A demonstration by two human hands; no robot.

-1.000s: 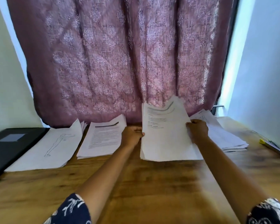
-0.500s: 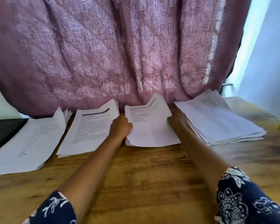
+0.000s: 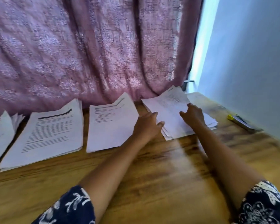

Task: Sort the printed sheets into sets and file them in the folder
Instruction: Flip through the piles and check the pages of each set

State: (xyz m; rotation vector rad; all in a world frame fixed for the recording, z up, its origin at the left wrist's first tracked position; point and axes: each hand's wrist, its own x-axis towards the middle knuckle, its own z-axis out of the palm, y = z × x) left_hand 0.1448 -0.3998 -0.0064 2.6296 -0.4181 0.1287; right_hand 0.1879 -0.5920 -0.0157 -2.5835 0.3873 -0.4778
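Both hands have come off the middle pile (image 3: 111,126), which now lies flat on the table (image 3: 160,167), and they've swung right to the thick stack (image 3: 171,110) by the wall. The camera has turned that way too, so the folder isn't in shot any more.

The left hand (image 3: 146,125) sits at the stack's near-left edge with its fingers loosely spread, tips right at the paper. The right hand (image 3: 192,115) is over the top sheet, thumb and forefinger apart, holding nothing. It's too blurry to say if either hand is actually touching paper.

My guess is the next sheet gets lifted from here. The stack's long side runs away from the person toward the curtain (image 3: 95,54), slanting a bit left. The right hand is already above the top sheet, so it's the closer one for peeling. The left hand looks set to steady the edge.

As for text, the pile with the bold heading bar (image 3: 47,133) and the middle pile show lines of print, but nothing is readable. Another pile (image 3: 0,136) peeks in at far left. A yellow-tipped tool (image 3: 240,122) lies by the wall, no label visible.
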